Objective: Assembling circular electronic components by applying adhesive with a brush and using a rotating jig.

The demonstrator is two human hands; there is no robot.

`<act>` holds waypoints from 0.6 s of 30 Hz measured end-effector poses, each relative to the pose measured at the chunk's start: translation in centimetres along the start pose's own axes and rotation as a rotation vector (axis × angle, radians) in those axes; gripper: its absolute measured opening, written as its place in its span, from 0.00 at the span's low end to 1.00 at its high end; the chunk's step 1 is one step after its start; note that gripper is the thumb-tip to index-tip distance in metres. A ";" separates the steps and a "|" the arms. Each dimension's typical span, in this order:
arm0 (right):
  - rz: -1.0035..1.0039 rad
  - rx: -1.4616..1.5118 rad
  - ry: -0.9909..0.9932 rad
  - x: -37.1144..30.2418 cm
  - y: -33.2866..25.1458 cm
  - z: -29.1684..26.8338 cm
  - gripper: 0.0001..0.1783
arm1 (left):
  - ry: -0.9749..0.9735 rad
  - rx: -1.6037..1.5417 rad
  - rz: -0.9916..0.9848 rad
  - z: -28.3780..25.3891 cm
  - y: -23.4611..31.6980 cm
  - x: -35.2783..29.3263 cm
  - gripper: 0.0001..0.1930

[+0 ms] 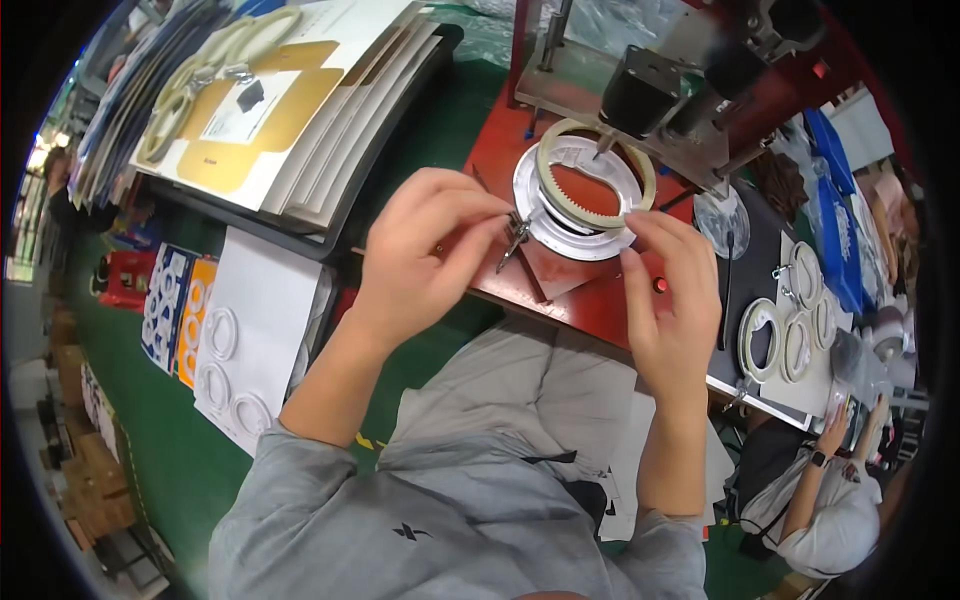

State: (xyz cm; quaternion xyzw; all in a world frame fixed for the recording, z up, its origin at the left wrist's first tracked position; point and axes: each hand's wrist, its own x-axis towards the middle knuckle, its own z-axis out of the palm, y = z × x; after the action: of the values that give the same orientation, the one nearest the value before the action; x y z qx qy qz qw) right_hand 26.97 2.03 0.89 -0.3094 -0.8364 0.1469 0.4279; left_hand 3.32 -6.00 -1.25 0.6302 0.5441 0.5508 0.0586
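Observation:
In front of me a beige ring [547, 185] with teeth along its inner edge sits tilted on a white round holder [530, 185]. A small metal clasp [517, 232] hangs at the ring's left side. My left hand [425, 245] is closed, thumb and forefinger pinching this clasp. On the other side, the thumb and fingers of my right hand [675, 285] close on the near right edge of the beige ring. Its rim is partly covered by the fingertips. Just above the ring hangs the pointed tip of a press [640, 92] with a black block.
The press stands on a red base [500, 150]. Stacked cards with rings [240, 150] rise at left; white rings lie on paper [262, 300] below. At right, more rings [762, 340] lie on a dark table near blue bins [835, 210]. A co-worker [830, 510] sits lower right.

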 end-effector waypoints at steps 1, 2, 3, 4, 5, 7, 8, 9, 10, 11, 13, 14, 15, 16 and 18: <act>-0.026 -0.064 -0.038 0.1 0.6 0.0 0.15 | -0.053 0.018 0.027 0.8 -0.2 0.4 0.08; -0.054 -0.125 -0.077 0.2 1.0 0.0 0.15 | -0.099 0.068 0.107 1.3 -0.1 1.1 0.10; -0.031 -0.156 -0.103 0.1 1.3 0.1 0.16 | -0.142 0.126 0.185 1.6 0.1 1.7 0.11; -0.031 -0.158 -0.098 0.1 1.6 0.4 0.16 | -0.164 0.128 0.187 2.2 0.1 1.8 0.11; -0.053 -0.176 -0.119 0.3 1.9 0.7 0.16 | -0.164 0.128 0.192 2.4 0.1 2.1 0.11; -0.067 -0.213 -0.138 0.3 2.6 0.9 0.15 | -0.240 0.199 0.252 3.1 0.2 2.6 0.10; -0.077 -0.198 -0.155 0.2 2.9 1.1 0.15 | -0.268 0.221 0.248 3.3 0.1 2.7 0.09; -0.090 -0.178 -0.173 0.3 3.1 1.3 0.14 | -0.269 0.217 0.251 3.5 -0.1 2.8 0.09; -0.081 -0.143 -0.158 0.3 3.2 1.5 0.12 | -0.279 0.228 0.273 3.6 -0.3 2.9 0.08; -0.077 -0.146 -0.158 0.4 3.3 1.5 0.12 | -0.288 0.240 0.295 3.7 -0.5 2.9 0.08; -0.106 -0.157 -0.165 0.6 3.6 1.3 0.12 | -0.323 0.199 0.295 3.6 -0.5 3.3 0.07; -0.101 -0.161 -0.165 0.6 3.5 1.2 0.12 | -0.355 0.165 0.292 3.4 -0.5 3.5 0.07; -0.103 -0.160 -0.176 0.8 3.4 1.1 0.12 | -0.358 0.162 0.292 3.0 -0.5 3.8 0.07; -0.105 -0.158 -0.187 0.9 3.3 1.1 0.13 | -0.413 0.109 0.252 2.4 -0.5 4.0 0.07; -0.103 -0.154 -0.182 0.7 3.5 1.4 0.14 | -0.476 0.043 0.210 1.6 -0.6 4.3 0.07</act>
State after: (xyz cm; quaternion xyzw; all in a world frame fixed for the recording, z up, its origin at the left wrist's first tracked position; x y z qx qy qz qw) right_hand 26.87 5.21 -1.26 -0.2834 -0.8954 0.0874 0.3322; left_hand 3.29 -1.68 0.40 0.7961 0.4583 0.3783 0.1142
